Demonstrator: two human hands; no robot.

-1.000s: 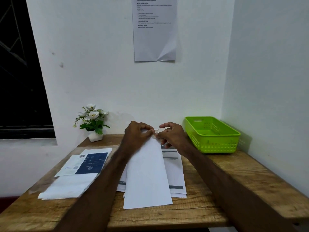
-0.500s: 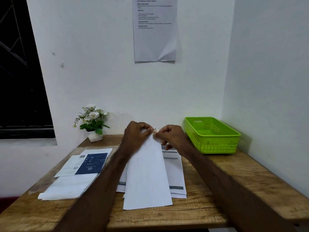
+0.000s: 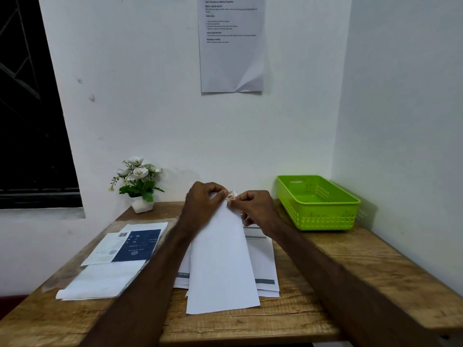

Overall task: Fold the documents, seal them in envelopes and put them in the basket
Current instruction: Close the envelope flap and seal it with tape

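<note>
Counter (image 3: 338, 266): wooden top set into a white corner; wall at 12 o'clock, second wall at 3 o'clock.
Envelope (image 3: 221, 259): long white envelope at centre, lengthwise from 6 to 12 o'clock, far end lifted off the counter by both hands, near end resting on the wood.
Left hand (image 3: 203, 204): fingers curled, grip pinching the far end of the envelope from the 9 o'clock side.
Right hand (image 3: 255, 206): fingers curled, grip pinching a small strip (image 3: 231, 195) at the envelope's far edge, from the 3 o'clock side; strip is pale and too small to make out clearly.
Hands, relation: fingertips almost meet over the strip.
Documents (image 3: 263, 256): white printed sheets lying flat under the envelope, showing past its 3 o'clock edge and a little at 9 o'clock; grey bands on them.
Basket (image 3: 318, 216): bright green, perforated walls, at 2 o'clock from the envelope, near the corner; nothing visible inside.
Papers at 9 o'clock (image 3: 117, 261): one sheet with a dark blue panel overlapping plain white sheets, under a clear film.
Plant (image 3: 137, 181): white flowers in a small white pot, at 11 o'clock against the wall.
Notice (image 3: 231, 43): printed sheet on the wall at 12 o'clock, lower corner creased.
</note>
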